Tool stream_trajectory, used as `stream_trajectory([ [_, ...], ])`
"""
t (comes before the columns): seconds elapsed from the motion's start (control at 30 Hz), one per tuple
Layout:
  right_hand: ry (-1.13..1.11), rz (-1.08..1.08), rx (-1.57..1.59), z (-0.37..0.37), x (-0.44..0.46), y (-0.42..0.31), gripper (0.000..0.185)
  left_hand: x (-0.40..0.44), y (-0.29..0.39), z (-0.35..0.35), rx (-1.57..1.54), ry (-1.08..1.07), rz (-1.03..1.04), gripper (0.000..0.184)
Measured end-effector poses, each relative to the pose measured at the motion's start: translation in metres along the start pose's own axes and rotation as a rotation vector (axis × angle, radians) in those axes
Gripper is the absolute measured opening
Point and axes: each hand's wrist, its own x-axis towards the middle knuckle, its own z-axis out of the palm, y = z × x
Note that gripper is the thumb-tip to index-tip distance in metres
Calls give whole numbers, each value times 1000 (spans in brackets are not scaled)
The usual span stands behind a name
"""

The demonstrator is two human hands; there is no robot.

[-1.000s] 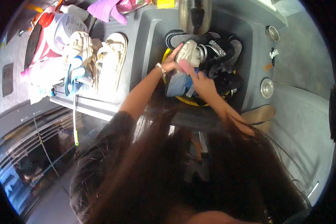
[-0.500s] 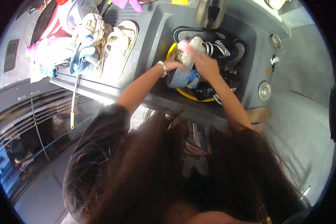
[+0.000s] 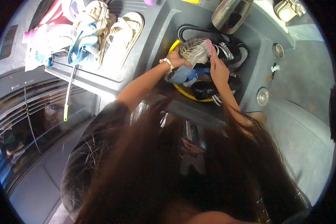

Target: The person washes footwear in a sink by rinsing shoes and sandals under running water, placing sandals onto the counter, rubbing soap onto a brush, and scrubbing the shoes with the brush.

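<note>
In the grey sink, my left hand (image 3: 177, 60) is wrapped round the left side of a whitish shoe (image 3: 195, 52), with its patterned sole partly turned up. My right hand (image 3: 219, 69) grips a pink brush (image 3: 210, 47), which lies against the right side of the shoe. Beneath them a yellow-rimmed basin (image 3: 188, 95) holds black sandals (image 3: 205, 90) and a light-blue item (image 3: 182, 74) with a darker blue strap. Black shoes with a glittery band (image 3: 226, 51) lie right of the brush.
A metal faucet (image 3: 230, 16) hangs over the sink's far side. On the left drainboard stand beige sandals (image 3: 127, 33), blue-strapped sandals (image 3: 86, 44) and bottles. Metal drain strainers (image 3: 263, 96) lie to the right. A green-tipped stick (image 3: 66, 112) hangs off the front edge.
The shoe has turned in my left hand, showing more of its sole. My right hand and the brush have moved to its right side. The camera view has shifted.
</note>
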Motion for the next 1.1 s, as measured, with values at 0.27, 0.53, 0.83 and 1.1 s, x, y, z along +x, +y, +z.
stream_trajectory([
  [0.27,-48,-473,-294,4,-17,13,60,8,8,-9,-39,-24,-16,120],
  [0.53,-82,-16,18,-5,-10,-3,50,-24,51,-6,110,107,-117,120],
  [0.83,199,103,190,-88,-9,-3,44,-39,99,27,582,541,30,97],
  [1.1,104,-250,-282,-125,93,-3,36,-42,113,3,626,388,49,96],
])
